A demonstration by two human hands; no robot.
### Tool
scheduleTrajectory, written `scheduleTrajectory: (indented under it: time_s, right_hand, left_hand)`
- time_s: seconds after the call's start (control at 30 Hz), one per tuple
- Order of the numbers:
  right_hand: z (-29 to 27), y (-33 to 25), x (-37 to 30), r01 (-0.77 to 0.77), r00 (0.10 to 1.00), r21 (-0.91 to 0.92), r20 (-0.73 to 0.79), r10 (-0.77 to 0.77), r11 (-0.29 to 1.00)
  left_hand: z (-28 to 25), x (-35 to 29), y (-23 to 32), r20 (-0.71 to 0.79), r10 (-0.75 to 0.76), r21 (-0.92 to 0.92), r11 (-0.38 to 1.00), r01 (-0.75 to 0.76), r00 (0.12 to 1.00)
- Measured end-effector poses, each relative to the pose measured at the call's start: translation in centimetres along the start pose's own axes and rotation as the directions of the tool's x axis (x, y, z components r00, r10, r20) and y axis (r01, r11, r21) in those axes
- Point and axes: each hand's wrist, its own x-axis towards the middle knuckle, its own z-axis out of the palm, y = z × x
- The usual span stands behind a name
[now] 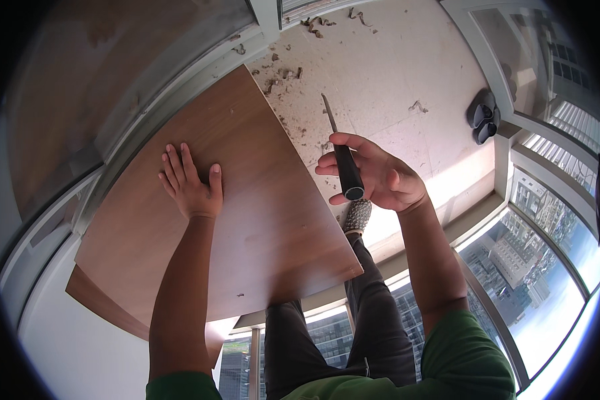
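One wooden board (247,200) lies under the flat, spread left hand (190,183); right hand (380,177) grips one screwdriver (343,157)

High-rise interior under fit-out or renovation, indicated by bare floor (393,73) littered with wood shavings (283,73), loose brown laminate panel (247,200), metal window frames (507,153), and full-height glazing (547,267) overlooking city buildings far below.

Left hand (192,183) flat, right hand (380,177) fisted.
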Motion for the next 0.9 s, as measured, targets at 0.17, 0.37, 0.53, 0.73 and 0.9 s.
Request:
scheduleTrajectory:
  time_s: [0.17,0.37,0.53,0.73,0.9]
  right_hand:
    - [1.5,0.2,1.8,-0.309,0.858,-0.259,-0.491,0.151,0.915]
    - [4.8,-1.9,5.2,-0.425,0.848,-0.623,-0.529,0.046,0.656]
    - [6.3,-2.4,7.3,-0.559,0.773,-0.656,-0.634,0.032,0.507]
    - [4.3,1.3,4.0,-0.493,0.805,-0.569,-0.585,0.098,0.658]
    - [5.2,1.3,4.3,-0.484,0.824,-0.610,-0.560,0.091,0.628]
  left_hand:
    - [0.1,0.0,-0.3,-0.011,0.006,-0.031,0.999,-0.006,1.000]
    - [-0.2,0.3,0.1,-0.017,0.009,0.002,1.000,-0.009,1.000]
    - [-0.1,0.2,0.0,-0.012,0.010,-0.012,1.000,-0.010,1.000]
    - [-0.1,0.3,0.0,-0.012,0.011,-0.007,1.000,-0.012,1.000]
    - [-0.1,0.1,0.2,0.011,0.001,-0.023,1.000,-0.001,1.000]
